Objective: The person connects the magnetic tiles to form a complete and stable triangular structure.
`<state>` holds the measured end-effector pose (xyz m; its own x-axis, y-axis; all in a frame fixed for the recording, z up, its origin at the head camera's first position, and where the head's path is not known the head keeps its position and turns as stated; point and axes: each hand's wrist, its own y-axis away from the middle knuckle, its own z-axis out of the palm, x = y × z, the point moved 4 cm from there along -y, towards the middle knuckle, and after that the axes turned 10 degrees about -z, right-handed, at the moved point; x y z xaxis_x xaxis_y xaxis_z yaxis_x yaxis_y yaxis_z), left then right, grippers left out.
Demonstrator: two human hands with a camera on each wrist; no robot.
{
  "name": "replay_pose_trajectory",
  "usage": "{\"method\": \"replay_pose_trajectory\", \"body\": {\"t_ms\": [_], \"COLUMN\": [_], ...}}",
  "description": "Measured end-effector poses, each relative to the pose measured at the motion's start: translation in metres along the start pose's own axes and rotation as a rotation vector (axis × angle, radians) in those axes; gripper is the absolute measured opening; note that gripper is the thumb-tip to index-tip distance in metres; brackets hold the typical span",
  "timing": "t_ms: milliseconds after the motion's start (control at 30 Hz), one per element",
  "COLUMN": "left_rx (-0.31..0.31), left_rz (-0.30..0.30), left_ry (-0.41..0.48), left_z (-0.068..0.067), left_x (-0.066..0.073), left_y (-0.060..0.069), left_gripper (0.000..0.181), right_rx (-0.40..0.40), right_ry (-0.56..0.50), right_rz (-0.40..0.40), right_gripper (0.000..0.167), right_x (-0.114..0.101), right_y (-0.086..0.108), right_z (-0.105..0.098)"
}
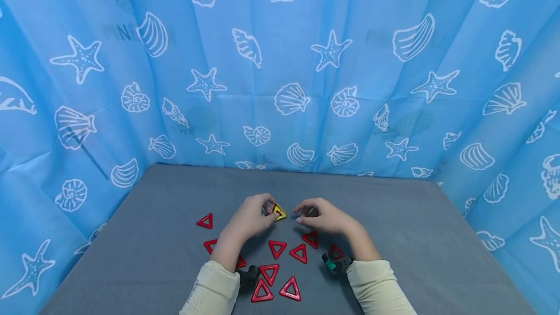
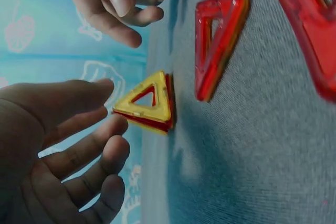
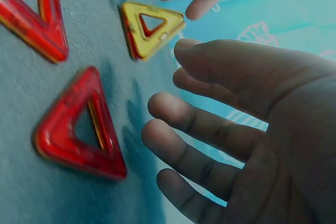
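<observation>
A yellow triangular tile (image 1: 280, 212) shows together with red triangular edges in both wrist views; I cannot tell whether they form a stack or a small pyramid. My left hand (image 1: 253, 215) is just to its left, thumb and fingers spread apart beside one corner. In the left wrist view the left fingertips (image 2: 118, 124) come very close to that corner, and contact is unclear. Across from it, my right hand (image 1: 325, 215) hovers to the right with relaxed, slightly bent fingers that hold nothing. A red triangular tile (image 3: 79, 148) lies on the table below the right hand.
Several red triangular tiles lie scattered nearer the front, such as one red tile (image 1: 290, 297) and another red tile (image 1: 277, 242). One more red tile (image 1: 209, 215) lies left of the left hand. A grey cloth covers the table (image 1: 175, 198); a blue shell-print curtain (image 1: 280, 125) surrounds its back and sides.
</observation>
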<state>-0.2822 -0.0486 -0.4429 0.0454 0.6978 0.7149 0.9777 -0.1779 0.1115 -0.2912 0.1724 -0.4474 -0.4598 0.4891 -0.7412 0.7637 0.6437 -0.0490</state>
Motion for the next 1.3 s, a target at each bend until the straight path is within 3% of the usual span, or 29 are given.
{"method": "replay_pose_trajectory", "body": {"t_ms": [367, 533, 767, 967, 1300], "left_rx": [-0.086, -0.121, -0.248, -0.341, -0.435], "left_rz": [0.133, 0.157, 0.171, 0.18, 0.097], "left_ry": [0.037, 0.047, 0.016, -0.041, -0.054], "left_z": [0.006, 0.007, 0.015, 0.031, 0.043], "left_x": [0.013, 0.019, 0.024, 0.026, 0.024], "left_y": [0.004, 0.01, 0.022, 0.026, 0.03], "left_gripper": [0.019, 0.022, 0.024, 0.02, 0.029], "right_rx": [0.017, -0.006, -0.023, -0.053, -0.072], "right_ry": [0.001, 0.005, 0.081, 0.091, 0.118], "right_rz": [-0.01, -0.023, -0.046, -0.043, -0.017], "right_gripper": [0.029, 0.027, 0.021, 0.028, 0.033], "right_x": [0.003, -0.001, -0.001, 0.002, 0.0], "right_y": [0.007, 0.01, 0.028, 0.047, 0.055], "right_z": [-0.004, 0.0, 0.001, 0.0, 0.0]}}
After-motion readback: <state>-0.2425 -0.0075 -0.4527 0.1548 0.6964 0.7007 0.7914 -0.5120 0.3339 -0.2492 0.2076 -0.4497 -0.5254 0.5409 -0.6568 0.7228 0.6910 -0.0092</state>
